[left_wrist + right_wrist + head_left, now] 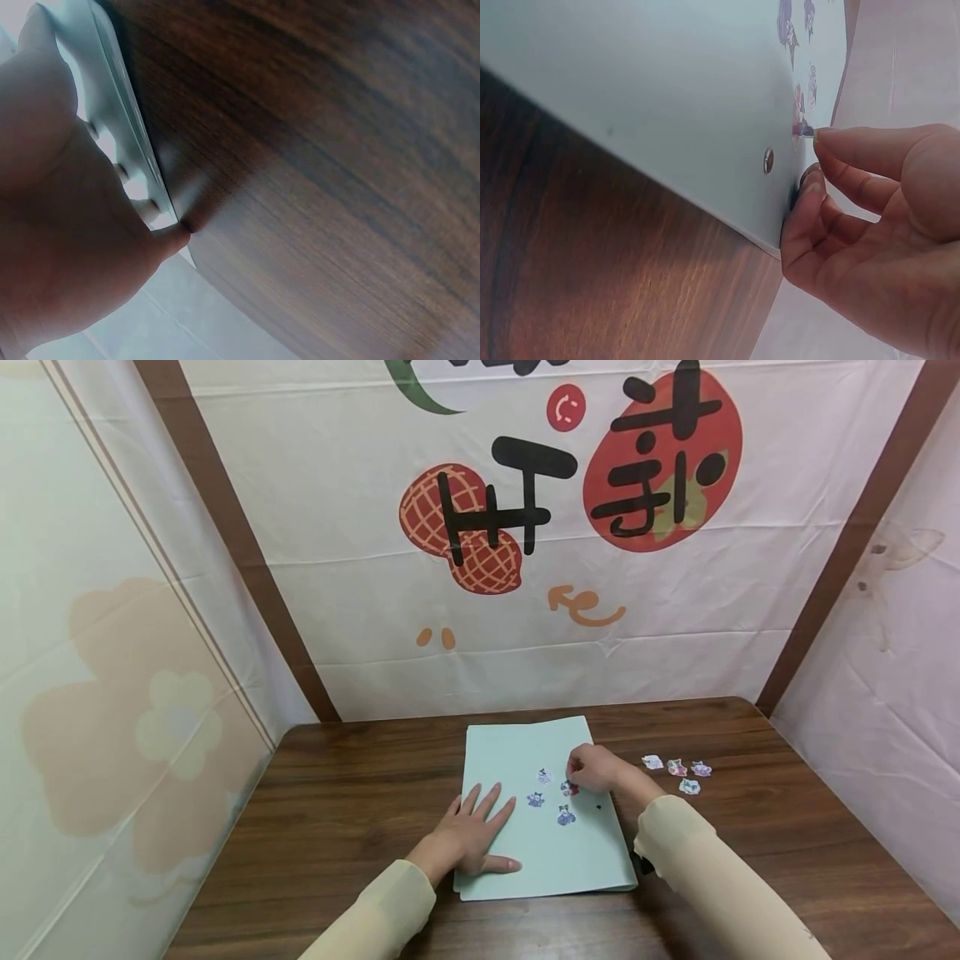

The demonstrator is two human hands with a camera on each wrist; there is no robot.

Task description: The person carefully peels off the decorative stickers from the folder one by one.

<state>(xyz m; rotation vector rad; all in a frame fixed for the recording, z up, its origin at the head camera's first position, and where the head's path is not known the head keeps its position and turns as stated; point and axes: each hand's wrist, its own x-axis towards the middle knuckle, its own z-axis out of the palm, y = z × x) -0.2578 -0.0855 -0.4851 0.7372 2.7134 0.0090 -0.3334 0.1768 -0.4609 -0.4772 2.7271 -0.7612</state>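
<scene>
A pale green folder [562, 864] lies on the wooden table. My left hand [474, 842] rests on its left side with fingers spread; in the left wrist view the little finger reaches the folder's edge [139, 112]. Near the folder's right edge, my right hand [596, 767] pinches the upper end of a red and purple cartoon sticker [569, 789]. The right wrist view shows the thumb at the end of that sticker [800, 124], which touches the folder. Three purple cartoon stickers, one upper [544, 776], one left [536, 799] and one lower [566, 815], lie on the folder.
Several loose stickers [677, 767] lie on the table [360, 810] right of the folder. A small round metal-rimmed hole [769, 160] sits near the folder's right edge. Behind the table hangs a printed white cloth [360, 568], with more cloth at both sides.
</scene>
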